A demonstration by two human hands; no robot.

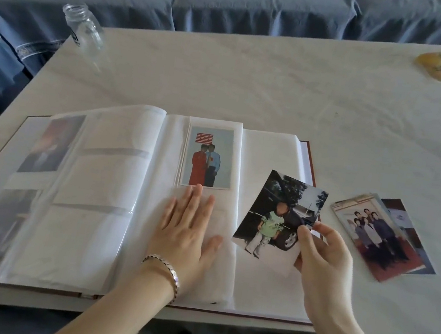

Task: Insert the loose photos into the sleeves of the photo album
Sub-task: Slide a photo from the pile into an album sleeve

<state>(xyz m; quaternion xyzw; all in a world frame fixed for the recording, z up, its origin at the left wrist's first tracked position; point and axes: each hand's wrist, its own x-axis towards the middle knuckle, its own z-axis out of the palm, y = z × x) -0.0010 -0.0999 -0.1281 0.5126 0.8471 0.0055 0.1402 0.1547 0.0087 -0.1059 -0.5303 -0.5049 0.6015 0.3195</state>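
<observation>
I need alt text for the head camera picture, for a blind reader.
The right hand holds a loose photo of a child over an open photo album, while the left hand lies flat on its page. A stack of photos lies beside it on the white table.

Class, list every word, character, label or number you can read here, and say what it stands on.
"囍", in red: on the sleeved portrait photo of a couple in the open white-paged album.
Dark print on the clear glass jar: too blurred to read.
Markings on the yellow object: too blurred to read.
</observation>
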